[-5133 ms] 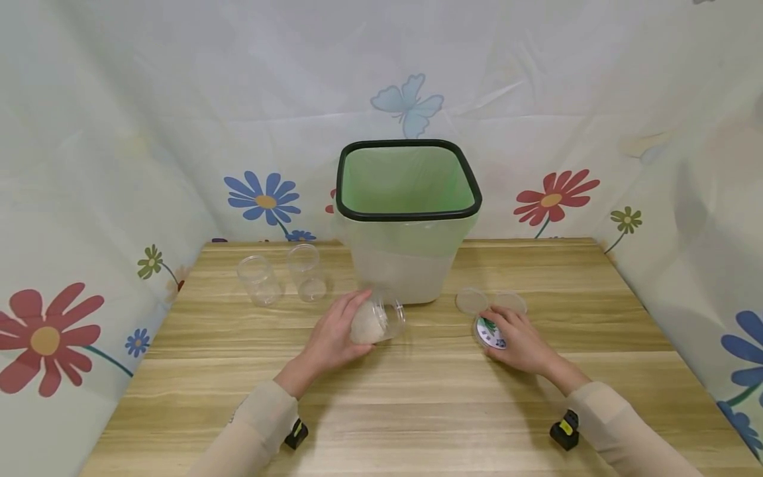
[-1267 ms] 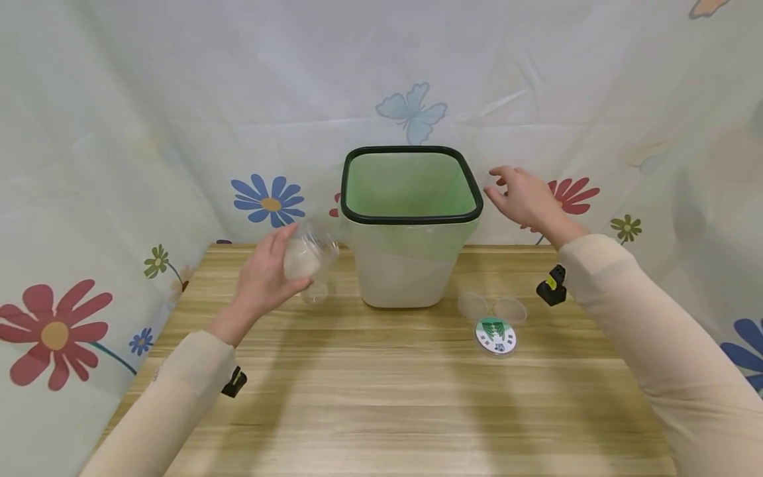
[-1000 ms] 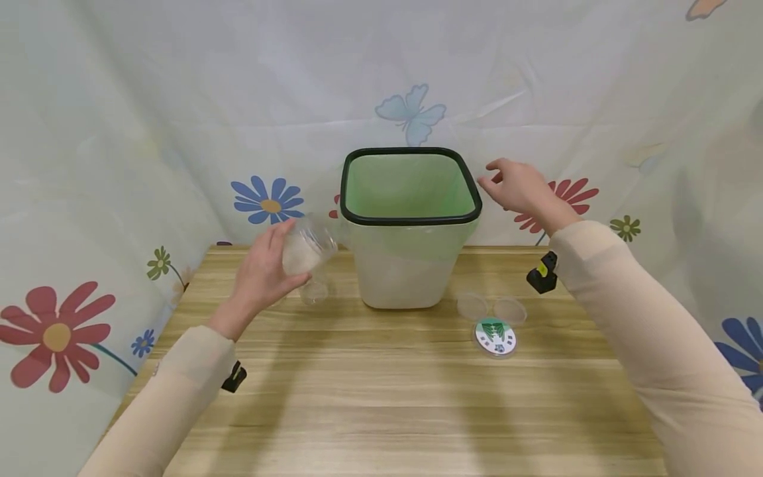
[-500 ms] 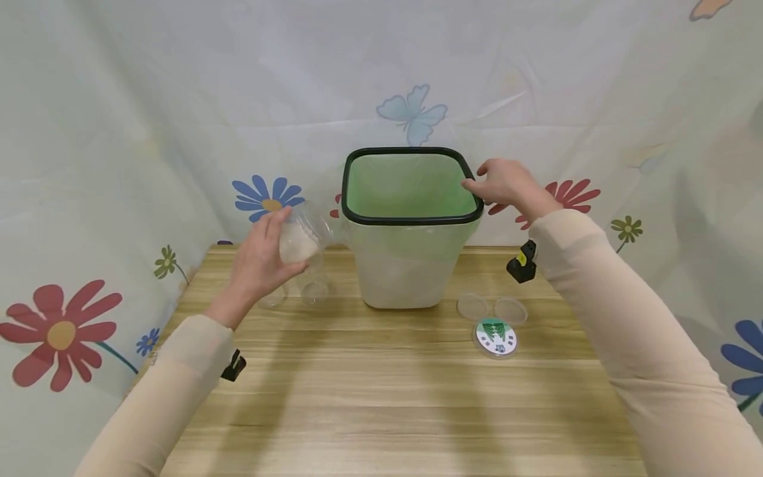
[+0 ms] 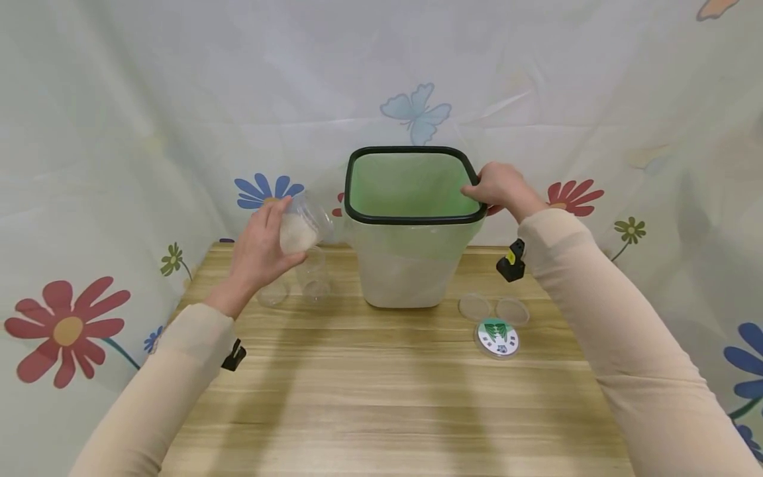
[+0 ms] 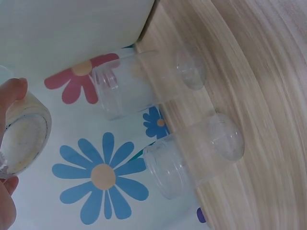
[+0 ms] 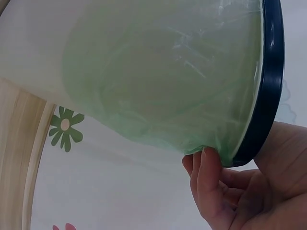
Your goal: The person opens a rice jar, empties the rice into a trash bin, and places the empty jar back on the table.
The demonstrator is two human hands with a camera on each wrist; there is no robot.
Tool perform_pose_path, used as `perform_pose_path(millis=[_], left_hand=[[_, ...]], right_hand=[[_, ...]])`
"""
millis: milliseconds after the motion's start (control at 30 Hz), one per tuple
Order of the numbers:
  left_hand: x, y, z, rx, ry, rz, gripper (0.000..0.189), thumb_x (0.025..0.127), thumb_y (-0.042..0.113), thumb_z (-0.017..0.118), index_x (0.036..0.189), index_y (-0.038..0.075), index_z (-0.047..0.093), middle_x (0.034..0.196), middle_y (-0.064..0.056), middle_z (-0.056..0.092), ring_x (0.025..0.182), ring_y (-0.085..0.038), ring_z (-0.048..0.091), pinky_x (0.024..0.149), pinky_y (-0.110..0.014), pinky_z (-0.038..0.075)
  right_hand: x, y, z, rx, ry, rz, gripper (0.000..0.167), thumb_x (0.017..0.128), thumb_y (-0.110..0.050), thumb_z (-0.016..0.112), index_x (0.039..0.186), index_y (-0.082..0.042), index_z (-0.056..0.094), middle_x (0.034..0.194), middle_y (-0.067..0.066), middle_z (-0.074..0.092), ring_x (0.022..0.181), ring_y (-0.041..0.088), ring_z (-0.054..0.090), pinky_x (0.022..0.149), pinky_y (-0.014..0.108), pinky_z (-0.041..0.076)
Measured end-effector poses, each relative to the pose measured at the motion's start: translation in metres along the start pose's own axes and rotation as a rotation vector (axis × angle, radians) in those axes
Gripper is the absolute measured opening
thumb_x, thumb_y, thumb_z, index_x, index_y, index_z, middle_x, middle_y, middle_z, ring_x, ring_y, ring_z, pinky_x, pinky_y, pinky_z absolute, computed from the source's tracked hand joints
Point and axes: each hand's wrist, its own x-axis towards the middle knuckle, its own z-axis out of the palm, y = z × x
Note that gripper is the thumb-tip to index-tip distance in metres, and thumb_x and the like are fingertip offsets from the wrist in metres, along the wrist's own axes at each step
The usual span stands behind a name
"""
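Note:
My left hand grips a clear jar with white contents, raised left of the trash can. The jar leans, its mouth toward the can. In the left wrist view the jar's bottom faces the camera. My right hand holds the can's black rim at its right side, thumb inside and fingers outside. Those fingers touch the green liner bag in the right wrist view. Two clear jars with nothing visible inside, one nearer the can and one farther left, stand below my left hand.
Two clear round lids, a left one and a right one, lie right of the can. In front of them is a lid with a green and white label. A flowered curtain hangs behind the wooden table.
Over the last five seconds my left hand has carried the jar up and left. My right hand has let go of the labelled lid, risen and closed round the can's rim.

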Motion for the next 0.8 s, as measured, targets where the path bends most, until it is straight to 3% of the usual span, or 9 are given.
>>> perform_pose_path(millis=[100,367,533,800], left_hand=[[0.003,0.001,-0.002,-0.006,-0.007,-0.006,0.098,0.055,0.023,0.086,0.136,0.005,0.034,0.126,-0.022,0.046,0.108,-0.040,0.049,0.087,-0.051,0.045],[0.013,0.003,-0.009,0.012,-0.042,-0.018,0.098,0.058,0.025,0.085,0.138,0.007,0.031,0.127,-0.023,0.045,0.110,-0.039,0.047,0.088,-0.053,0.044],[0.019,0.004,-0.014,0.026,-0.045,-0.006,0.100,0.058,0.027,0.085,0.138,0.007,0.030,0.126,-0.024,0.046,0.111,-0.040,0.047,0.087,-0.052,0.044],[0.030,0.005,-0.019,0.040,-0.037,0.014,0.098,0.058,0.026,0.085,0.137,0.006,0.031,0.126,-0.022,0.046,0.106,-0.038,0.049,0.086,-0.050,0.045]], right_hand=[[0.000,-0.001,0.000,-0.012,0.003,0.011,0.034,0.090,-0.029,0.050,0.078,0.002,0.058,0.070,0.011,0.060,0.053,0.017,0.065,0.073,0.036,0.055],[-0.001,-0.003,-0.002,-0.002,0.006,0.028,0.029,0.088,-0.024,0.052,0.073,0.000,0.055,0.065,0.008,0.057,0.049,0.014,0.063,0.058,0.028,0.055],[0.000,-0.003,-0.001,0.010,0.005,0.032,0.026,0.086,-0.021,0.051,0.067,-0.003,0.051,0.058,0.003,0.054,0.049,0.015,0.063,0.056,0.028,0.055],[0.000,-0.006,-0.002,0.009,-0.004,0.043,0.019,0.083,-0.014,0.048,0.067,-0.004,0.046,0.060,0.005,0.053,0.046,0.012,0.060,0.051,0.026,0.053]])
